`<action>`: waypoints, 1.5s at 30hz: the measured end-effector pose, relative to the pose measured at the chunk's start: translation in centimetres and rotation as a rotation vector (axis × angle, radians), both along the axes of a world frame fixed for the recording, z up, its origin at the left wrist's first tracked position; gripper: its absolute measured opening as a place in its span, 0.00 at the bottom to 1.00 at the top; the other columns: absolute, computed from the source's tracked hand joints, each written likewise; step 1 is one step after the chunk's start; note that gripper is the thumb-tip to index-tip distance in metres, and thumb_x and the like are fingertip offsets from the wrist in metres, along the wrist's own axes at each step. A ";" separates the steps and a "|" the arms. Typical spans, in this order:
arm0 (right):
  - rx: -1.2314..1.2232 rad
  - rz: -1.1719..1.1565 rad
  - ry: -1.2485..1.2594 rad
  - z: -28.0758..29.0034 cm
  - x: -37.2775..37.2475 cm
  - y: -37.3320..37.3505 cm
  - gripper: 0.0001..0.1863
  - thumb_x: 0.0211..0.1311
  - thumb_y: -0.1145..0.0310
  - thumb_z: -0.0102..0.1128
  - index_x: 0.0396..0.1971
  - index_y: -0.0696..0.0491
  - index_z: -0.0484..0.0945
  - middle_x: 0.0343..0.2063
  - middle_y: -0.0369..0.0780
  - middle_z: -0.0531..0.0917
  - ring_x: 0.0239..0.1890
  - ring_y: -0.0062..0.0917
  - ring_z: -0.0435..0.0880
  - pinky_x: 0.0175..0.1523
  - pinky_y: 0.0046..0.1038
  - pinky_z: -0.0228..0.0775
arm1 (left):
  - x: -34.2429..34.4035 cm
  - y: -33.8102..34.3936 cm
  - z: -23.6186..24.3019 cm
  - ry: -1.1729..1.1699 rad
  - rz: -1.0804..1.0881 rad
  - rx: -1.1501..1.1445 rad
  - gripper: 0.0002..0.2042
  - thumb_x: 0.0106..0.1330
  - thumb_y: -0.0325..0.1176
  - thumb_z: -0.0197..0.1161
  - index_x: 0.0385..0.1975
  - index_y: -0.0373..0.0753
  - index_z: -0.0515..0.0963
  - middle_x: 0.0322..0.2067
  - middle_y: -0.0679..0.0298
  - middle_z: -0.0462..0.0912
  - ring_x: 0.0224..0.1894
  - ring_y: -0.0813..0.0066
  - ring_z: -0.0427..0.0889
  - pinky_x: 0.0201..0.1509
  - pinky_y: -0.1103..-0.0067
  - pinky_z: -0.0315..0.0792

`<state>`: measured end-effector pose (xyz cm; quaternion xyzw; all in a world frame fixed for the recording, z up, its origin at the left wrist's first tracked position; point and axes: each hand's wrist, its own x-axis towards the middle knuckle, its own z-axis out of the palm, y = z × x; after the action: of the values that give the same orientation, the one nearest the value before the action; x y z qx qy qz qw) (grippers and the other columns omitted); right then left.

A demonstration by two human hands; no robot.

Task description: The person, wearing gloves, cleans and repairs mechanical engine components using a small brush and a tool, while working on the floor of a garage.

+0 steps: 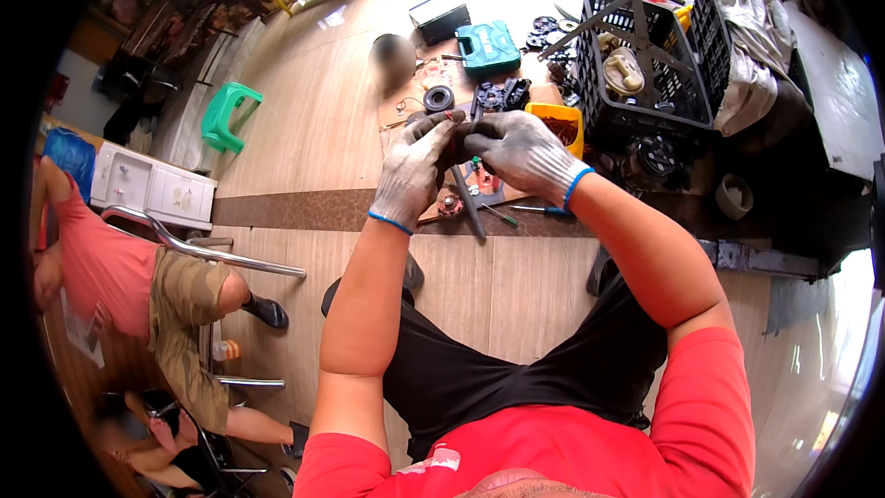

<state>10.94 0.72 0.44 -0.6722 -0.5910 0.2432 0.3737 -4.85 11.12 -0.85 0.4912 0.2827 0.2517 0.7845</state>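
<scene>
My left hand (412, 166) and my right hand (528, 149), both in white knitted gloves with dark palms and blue cuffs, meet in front of me. Their fingers are pinched together around something small and dark with a thin red bit, mostly hidden by the gloves. Just beneath them, a dark bar (468, 205) slants over the work spot. Beside it lie a round reddish metal part (450, 206), a thin green tool (499, 215) and a blue-handled tool (544, 209). Past my fingers are a black ring (438, 99) and black machine parts (502, 94).
A yellow bin (579, 134) with reddish-brown small pieces stands right of my hands, before a black plastic crate (645, 115) of parts. Farther off lies a teal tool case (489, 48). At left are a green stool (214, 115) and a seated person (111, 258) beside a metal-framed chair.
</scene>
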 end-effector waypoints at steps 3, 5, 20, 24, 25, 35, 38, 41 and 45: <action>-0.012 0.059 0.021 -0.4 -0.9 -0.2 0.15 0.67 0.60 0.53 0.41 0.55 0.82 0.34 0.54 0.83 0.39 0.47 0.83 0.43 0.40 0.75 | 0.2 -0.3 -0.2 -0.228 0.093 -0.166 0.13 0.76 0.30 0.51 0.53 0.31 0.77 0.44 0.51 0.85 0.45 0.59 0.86 0.51 0.69 0.82; -0.244 0.023 0.170 0.7 -1.9 -0.1 0.14 0.67 0.61 0.52 0.41 0.55 0.82 0.35 0.53 0.83 0.40 0.45 0.83 0.43 0.38 0.74 | 0.0 -0.1 -0.3 -0.308 0.124 -0.240 0.11 0.74 0.28 0.54 0.50 0.31 0.77 0.42 0.51 0.85 0.44 0.59 0.86 0.52 0.67 0.82; -0.277 0.158 0.580 -0.5 -2.9 0.0 0.12 0.69 0.65 0.55 0.45 0.54 0.82 0.36 0.44 0.84 0.32 0.25 0.79 0.38 0.29 0.73 | -1.3 1.2 0.0 -0.458 0.126 -0.344 0.09 0.74 0.31 0.54 0.45 0.35 0.79 0.36 0.56 0.86 0.38 0.59 0.85 0.42 0.64 0.81; 0.143 0.386 0.028 -1.3 -0.7 0.5 0.12 0.69 0.63 0.59 0.40 0.57 0.83 0.26 0.38 0.81 0.27 0.19 0.75 0.33 0.26 0.69 | -1.6 1.0 1.0 -0.444 0.063 -0.311 0.10 0.74 0.30 0.54 0.46 0.31 0.78 0.35 0.55 0.85 0.37 0.62 0.85 0.41 0.67 0.81; -0.040 0.387 0.128 0.0 -0.6 0.1 0.12 0.69 0.63 0.60 0.38 0.57 0.83 0.25 0.37 0.81 0.26 0.18 0.75 0.33 0.26 0.70 | -1.7 0.7 1.7 -0.415 0.059 -0.303 0.10 0.74 0.30 0.54 0.47 0.30 0.78 0.35 0.55 0.85 0.36 0.63 0.86 0.41 0.68 0.82; -0.160 0.198 0.032 0.6 2.6 0.8 0.13 0.65 0.62 0.59 0.34 0.58 0.83 0.23 0.47 0.82 0.25 0.32 0.81 0.32 0.32 0.73 | -2.2 -1.1 3.9 0.103 -0.256 0.110 0.11 0.73 0.28 0.55 0.47 0.27 0.78 0.37 0.54 0.86 0.37 0.69 0.86 0.44 0.75 0.82; 0.078 0.347 -0.407 0.4 3.7 0.7 0.09 0.59 0.74 0.57 0.38 0.53 0.83 0.29 0.43 0.80 0.29 0.31 0.82 0.33 0.30 0.74 | -1.7 -1.2 3.5 0.189 -0.308 0.279 0.12 0.71 0.28 0.56 0.47 0.25 0.79 0.39 0.55 0.86 0.40 0.74 0.86 0.47 0.79 0.81; 0.240 0.303 -0.522 0.3 3.7 0.7 0.09 0.58 0.68 0.58 0.35 0.52 0.85 0.29 0.48 0.82 0.33 0.38 0.85 0.37 0.37 0.77 | -1.3 -1.4 3.5 0.283 -0.330 0.381 0.13 0.71 0.28 0.56 0.46 0.25 0.79 0.39 0.55 0.86 0.40 0.75 0.85 0.47 0.80 0.80; 0.082 0.177 -0.222 1.2 2.8 0.3 0.11 0.61 0.65 0.58 0.38 0.54 0.84 0.30 0.49 0.84 0.33 0.41 0.85 0.37 0.36 0.75 | -0.8 -1.8 3.6 0.348 -0.257 0.475 0.13 0.72 0.30 0.56 0.47 0.28 0.79 0.37 0.60 0.85 0.38 0.79 0.83 0.44 0.81 0.78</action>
<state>13.73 1.07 1.62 -0.6242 -0.6952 0.1752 0.3105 -5.69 9.30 2.74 0.7281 0.2815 0.1217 0.6131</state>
